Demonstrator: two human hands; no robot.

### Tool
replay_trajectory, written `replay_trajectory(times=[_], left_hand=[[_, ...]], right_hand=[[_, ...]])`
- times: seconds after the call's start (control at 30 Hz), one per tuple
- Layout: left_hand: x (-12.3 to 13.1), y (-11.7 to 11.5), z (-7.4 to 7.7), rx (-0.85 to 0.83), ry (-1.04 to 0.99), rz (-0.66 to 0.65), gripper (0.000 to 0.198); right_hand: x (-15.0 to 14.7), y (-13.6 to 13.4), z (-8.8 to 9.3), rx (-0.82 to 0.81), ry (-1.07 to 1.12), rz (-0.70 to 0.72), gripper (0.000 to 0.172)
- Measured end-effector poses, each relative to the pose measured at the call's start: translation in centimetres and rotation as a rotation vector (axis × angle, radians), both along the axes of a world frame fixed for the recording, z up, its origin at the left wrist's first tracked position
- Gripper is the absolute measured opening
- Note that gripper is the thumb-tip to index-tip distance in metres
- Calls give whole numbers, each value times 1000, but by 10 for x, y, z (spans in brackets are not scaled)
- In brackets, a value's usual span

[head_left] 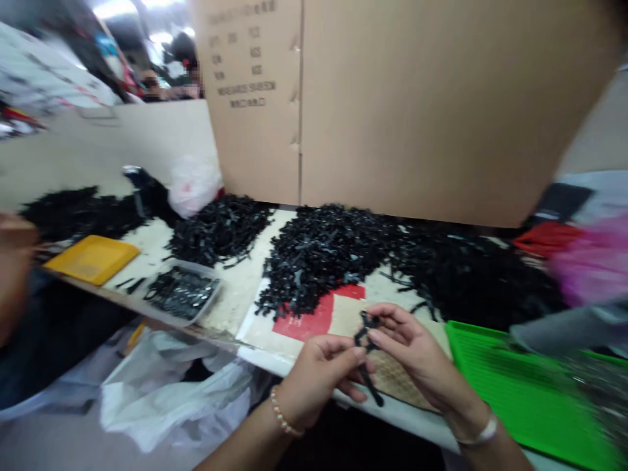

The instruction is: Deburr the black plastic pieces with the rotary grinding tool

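Observation:
Between my two hands, above the table's front edge, is a small black strip-like part (371, 383) with a thin end hanging down. My left hand (326, 369) pinches it from the left, thumb and fingers closed on it. On the upper right, my right hand (405, 340) pinches its top end, where a darker knobby piece shows. Whether this is one part or two joined is too blurred to tell. Behind my hands lies a big heap of small black parts (328, 245), partly on a red printed sheet (318, 317). A heap of black strips (475, 271) lies to the right.
A green tray (520, 386) stands right of my hands. To the left are a clear tub (213, 304) of dark parts, a yellow tray (93, 260) and more black heaps. A tall cardboard box (392, 104) walls off the back. Another person's arm (14, 261) shows at far left.

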State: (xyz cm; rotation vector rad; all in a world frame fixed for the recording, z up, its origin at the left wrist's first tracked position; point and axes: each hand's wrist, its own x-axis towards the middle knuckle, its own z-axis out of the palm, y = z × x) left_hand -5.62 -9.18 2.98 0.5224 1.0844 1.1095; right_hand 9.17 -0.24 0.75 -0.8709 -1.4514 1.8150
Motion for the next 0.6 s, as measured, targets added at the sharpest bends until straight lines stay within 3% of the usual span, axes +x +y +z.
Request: replay_trajectory(times=[0.2,0.6], left_hand=[[-3,3,-6,9,-90,19,54],[-6,3,-10,22,-93,53,55]], right_hand=[[0,12,-21,34,-117,-88,51],[-12,3,-15,-46,-120,-132,57]])
